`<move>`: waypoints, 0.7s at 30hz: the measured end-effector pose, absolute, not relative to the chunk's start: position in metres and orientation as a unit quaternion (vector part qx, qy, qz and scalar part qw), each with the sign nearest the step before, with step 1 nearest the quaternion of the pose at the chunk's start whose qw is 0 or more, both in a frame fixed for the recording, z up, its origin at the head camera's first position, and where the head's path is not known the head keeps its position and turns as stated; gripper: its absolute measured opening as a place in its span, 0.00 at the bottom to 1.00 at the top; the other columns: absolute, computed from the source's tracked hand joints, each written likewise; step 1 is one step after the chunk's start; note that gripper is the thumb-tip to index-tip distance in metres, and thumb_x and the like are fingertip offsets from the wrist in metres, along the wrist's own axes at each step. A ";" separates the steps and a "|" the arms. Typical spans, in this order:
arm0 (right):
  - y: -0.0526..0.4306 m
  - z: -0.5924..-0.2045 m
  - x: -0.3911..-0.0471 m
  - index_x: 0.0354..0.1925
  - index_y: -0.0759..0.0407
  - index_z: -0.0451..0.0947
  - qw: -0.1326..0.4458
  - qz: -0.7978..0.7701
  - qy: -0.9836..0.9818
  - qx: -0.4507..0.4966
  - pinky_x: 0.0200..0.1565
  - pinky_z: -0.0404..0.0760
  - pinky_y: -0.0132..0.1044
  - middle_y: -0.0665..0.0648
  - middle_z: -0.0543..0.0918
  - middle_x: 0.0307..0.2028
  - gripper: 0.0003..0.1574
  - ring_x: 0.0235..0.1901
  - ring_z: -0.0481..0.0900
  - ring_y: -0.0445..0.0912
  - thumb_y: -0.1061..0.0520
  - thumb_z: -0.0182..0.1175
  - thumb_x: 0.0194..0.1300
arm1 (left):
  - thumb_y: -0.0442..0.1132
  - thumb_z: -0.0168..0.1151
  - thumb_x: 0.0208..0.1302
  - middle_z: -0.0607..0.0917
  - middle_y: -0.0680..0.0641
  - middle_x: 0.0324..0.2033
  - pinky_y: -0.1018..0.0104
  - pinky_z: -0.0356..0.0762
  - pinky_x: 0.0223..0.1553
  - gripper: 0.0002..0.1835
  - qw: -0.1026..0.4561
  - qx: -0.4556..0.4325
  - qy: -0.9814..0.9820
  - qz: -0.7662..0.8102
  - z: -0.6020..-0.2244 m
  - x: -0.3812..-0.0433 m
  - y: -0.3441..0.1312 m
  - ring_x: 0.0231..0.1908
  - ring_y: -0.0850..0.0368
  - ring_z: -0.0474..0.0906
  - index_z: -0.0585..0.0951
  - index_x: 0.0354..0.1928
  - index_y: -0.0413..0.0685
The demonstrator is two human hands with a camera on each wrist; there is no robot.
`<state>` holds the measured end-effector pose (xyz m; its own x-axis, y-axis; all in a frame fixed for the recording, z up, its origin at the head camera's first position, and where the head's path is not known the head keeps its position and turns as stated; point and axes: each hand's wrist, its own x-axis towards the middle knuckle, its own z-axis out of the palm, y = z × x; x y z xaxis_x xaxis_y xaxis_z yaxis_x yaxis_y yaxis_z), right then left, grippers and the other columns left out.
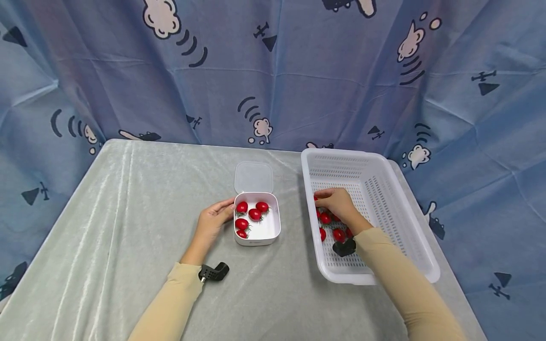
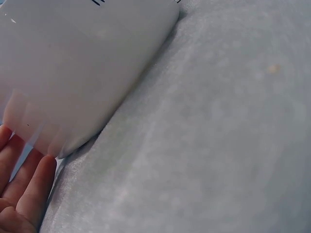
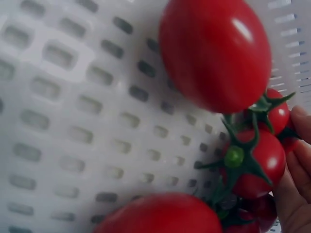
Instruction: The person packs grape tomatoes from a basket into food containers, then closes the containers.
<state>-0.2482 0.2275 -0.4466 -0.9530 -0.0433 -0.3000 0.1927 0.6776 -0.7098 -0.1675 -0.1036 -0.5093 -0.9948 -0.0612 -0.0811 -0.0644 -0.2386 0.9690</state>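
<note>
A small white square box point(image 1: 257, 238) stands on the cloth with several red cherry tomatoes point(image 1: 255, 214) inside, most with green stems. My left hand point(image 1: 209, 226) is at the box's left side, its fingers extended and fingertips against the wall, as the left wrist view also shows. Inside a white perforated basket point(image 1: 409, 227), my right hand point(image 1: 339, 204) reaches down at the left wall. Its thumb and fingers pinch a cherry tomato point(image 3: 290, 144), mostly hidden by the hand. Other cherry tomatoes point(image 1: 339, 235) lie on the basket floor below that hand.
A translucent square lid point(image 1: 253, 177) lies flipped back behind the white box. Grey velvety cloth point(image 1: 141, 213) covers the table, and a blue patterned curtain point(image 1: 230, 71) hangs along its back edge. Black devices point(image 1: 214, 272) are strapped at both wrists.
</note>
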 end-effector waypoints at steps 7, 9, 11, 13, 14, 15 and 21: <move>0.225 -0.446 -0.248 0.50 0.63 0.79 0.153 -0.418 0.895 0.042 0.36 0.82 0.31 0.63 0.83 0.46 0.24 0.29 0.80 0.36 0.56 0.68 0.54 | 0.38 0.64 0.59 0.80 0.32 0.48 0.70 0.80 0.45 0.21 -0.002 -0.052 0.611 0.790 -0.510 -0.169 -0.104 0.41 0.59 0.83 0.77 0.52 0.32; 0.225 -0.446 -0.249 0.50 0.63 0.79 0.158 -0.427 0.889 0.044 0.37 0.82 0.31 0.64 0.83 0.46 0.24 0.30 0.81 0.36 0.56 0.68 0.54 | 0.38 0.64 0.59 0.80 0.32 0.48 0.70 0.80 0.45 0.21 -0.002 -0.054 0.609 0.791 -0.511 -0.169 -0.104 0.40 0.59 0.83 0.77 0.52 0.32; 0.226 -0.445 -0.249 0.50 0.62 0.79 0.157 -0.419 0.893 0.046 0.38 0.82 0.31 0.63 0.83 0.46 0.25 0.31 0.81 0.37 0.54 0.68 0.54 | 0.38 0.64 0.59 0.80 0.33 0.48 0.70 0.80 0.44 0.21 -0.002 -0.055 0.611 0.790 -0.511 -0.169 -0.104 0.40 0.60 0.83 0.77 0.52 0.32; 0.227 -0.442 -0.249 0.50 0.59 0.80 0.151 -0.417 0.894 0.056 0.38 0.82 0.32 0.62 0.83 0.46 0.26 0.32 0.82 0.39 0.51 0.69 0.53 | 0.38 0.64 0.59 0.80 0.33 0.48 0.70 0.80 0.45 0.21 -0.002 -0.054 0.611 0.790 -0.511 -0.168 -0.104 0.40 0.59 0.83 0.77 0.52 0.33; 0.229 -0.440 -0.250 0.50 0.58 0.80 0.147 -0.419 0.894 0.060 0.39 0.82 0.34 0.62 0.83 0.47 0.26 0.33 0.81 0.40 0.50 0.69 0.53 | 0.38 0.64 0.59 0.80 0.33 0.49 0.70 0.80 0.45 0.20 -0.001 -0.054 0.612 0.789 -0.511 -0.168 -0.104 0.40 0.59 0.83 0.77 0.52 0.33; 0.230 -0.438 -0.250 0.50 0.58 0.79 0.143 -0.421 0.893 0.063 0.40 0.82 0.35 0.61 0.82 0.48 0.27 0.34 0.81 0.40 0.49 0.68 0.53 | 0.38 0.63 0.59 0.80 0.33 0.49 0.70 0.80 0.45 0.20 -0.001 -0.052 0.613 0.788 -0.510 -0.168 -0.104 0.41 0.59 0.83 0.77 0.52 0.33; 0.233 -0.415 -0.245 0.54 0.61 0.76 0.121 -0.506 0.850 0.079 0.54 0.77 0.42 0.54 0.82 0.45 0.31 0.38 0.81 0.36 0.49 0.67 0.55 | 0.38 0.64 0.59 0.80 0.33 0.48 0.70 0.80 0.45 0.21 0.001 -0.049 0.610 0.791 -0.512 -0.169 -0.105 0.41 0.59 0.83 0.77 0.52 0.32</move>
<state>-0.2454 0.2327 -0.4147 -0.9584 0.0115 -0.2852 0.2563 0.4746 -0.8420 -0.1691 -0.1046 -0.5121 -0.9952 -0.0574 -0.0790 -0.0619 -0.2556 0.9648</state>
